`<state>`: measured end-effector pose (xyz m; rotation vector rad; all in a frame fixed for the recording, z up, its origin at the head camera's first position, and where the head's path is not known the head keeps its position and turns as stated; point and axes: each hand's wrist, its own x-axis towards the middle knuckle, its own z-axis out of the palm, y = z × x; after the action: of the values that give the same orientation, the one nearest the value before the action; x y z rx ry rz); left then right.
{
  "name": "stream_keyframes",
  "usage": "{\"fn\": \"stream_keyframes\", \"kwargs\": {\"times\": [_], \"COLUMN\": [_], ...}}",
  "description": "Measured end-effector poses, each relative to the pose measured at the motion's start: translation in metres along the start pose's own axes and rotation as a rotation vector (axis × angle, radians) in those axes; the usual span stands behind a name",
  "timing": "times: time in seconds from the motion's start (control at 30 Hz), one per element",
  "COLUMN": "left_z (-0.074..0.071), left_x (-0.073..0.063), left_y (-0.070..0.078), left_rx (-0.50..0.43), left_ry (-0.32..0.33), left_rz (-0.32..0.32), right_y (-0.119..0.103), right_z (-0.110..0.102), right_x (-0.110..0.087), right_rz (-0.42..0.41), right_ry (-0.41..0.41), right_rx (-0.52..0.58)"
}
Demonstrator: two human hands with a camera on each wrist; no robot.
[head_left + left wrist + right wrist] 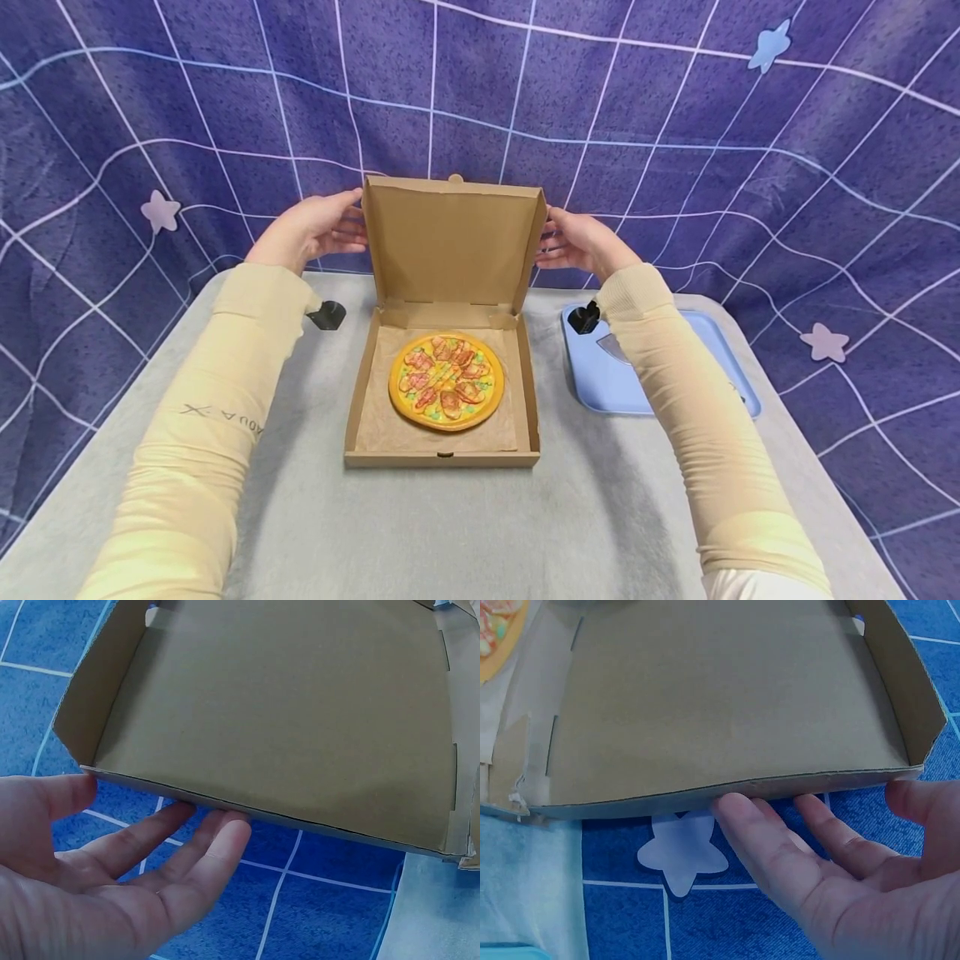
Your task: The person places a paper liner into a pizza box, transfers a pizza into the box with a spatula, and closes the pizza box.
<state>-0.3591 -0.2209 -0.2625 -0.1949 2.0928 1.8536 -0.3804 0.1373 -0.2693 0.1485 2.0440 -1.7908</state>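
Note:
A brown cardboard pizza box (442,459) stands on the table with its lid (453,242) raised, tilted back a little. Inside lies a round toy-like pizza (446,382) with an orange rim, on brown paper (375,417). My left hand (330,225) is at the lid's left side; in the left wrist view its thumb (71,793) meets the corner and the fingertips (229,825) touch the side flap from outside. Mirroring it, my right hand (573,240) touches the lid's right side, thumb (907,799) at the corner, fingers (742,814) loosely extended along the edge.
A light blue tray (600,392) lies on the grey table (465,533) to the right, partly under my right forearm, with a grey flat piece (613,346) on it. Behind the table hangs a blue curtain (480,83) with pale lines and stars.

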Motion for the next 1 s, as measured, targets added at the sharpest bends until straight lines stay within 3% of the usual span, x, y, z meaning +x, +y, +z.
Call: {"fn": "stream_keyframes", "kwargs": {"times": [0.3,1.0], "left_z": [0.0011,0.0057], "left_x": [-0.0019,-0.0003], "left_y": [0.0003,0.0019], "left_rx": [0.018,-0.126], "left_ry": [0.0,0.04], "left_rz": [-0.018,0.039], "right_y": [-0.0002,0.0026], "right_z": [-0.0021,0.0019], "right_x": [-0.004,0.0008], "right_rz": [0.031,-0.04], "right_ry": [-0.032,-0.004], "right_rx": [-0.059,-0.001]}}
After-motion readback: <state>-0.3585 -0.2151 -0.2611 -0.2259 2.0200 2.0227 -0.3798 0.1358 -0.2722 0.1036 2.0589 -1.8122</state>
